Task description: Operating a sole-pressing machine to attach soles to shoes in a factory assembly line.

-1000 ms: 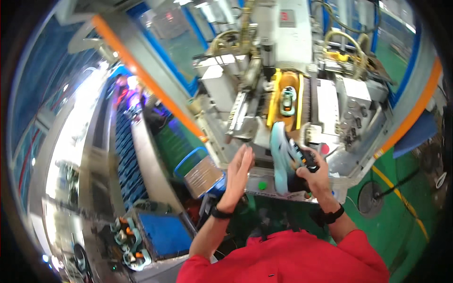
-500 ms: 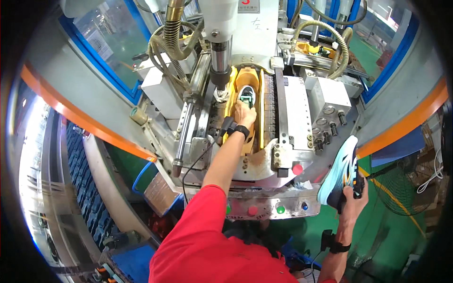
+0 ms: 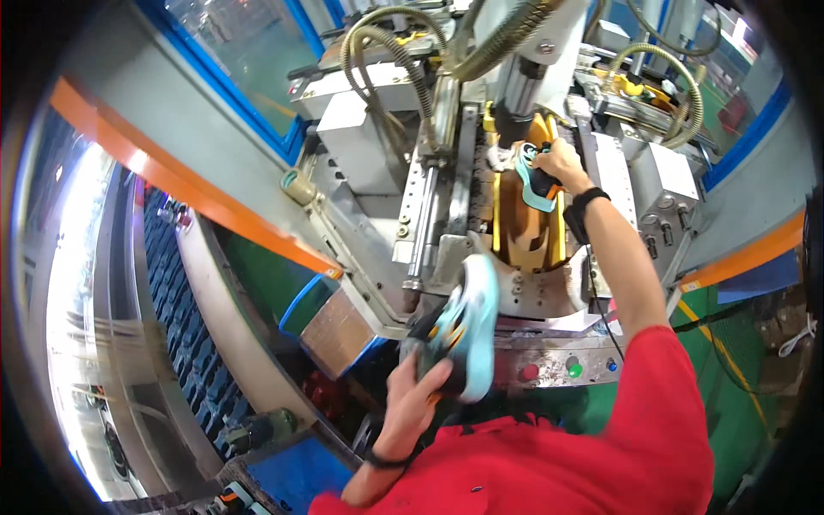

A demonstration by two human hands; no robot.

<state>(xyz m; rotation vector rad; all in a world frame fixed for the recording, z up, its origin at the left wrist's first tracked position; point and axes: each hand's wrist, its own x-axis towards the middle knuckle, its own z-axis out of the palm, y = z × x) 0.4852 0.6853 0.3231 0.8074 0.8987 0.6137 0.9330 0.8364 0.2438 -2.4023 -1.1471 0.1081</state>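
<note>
Head view: the left hand is holding a teal-and-black running shoe, fingers closed around its heel end, in front of the press; the right hand is gripping a second running shoe at the yellow-walled cradle. Loading or unloading seems to be in hand; the next move likely calls for clearing the cradle's walls

Shiny, smooth metal rod; matt cloth shirt.
</note>
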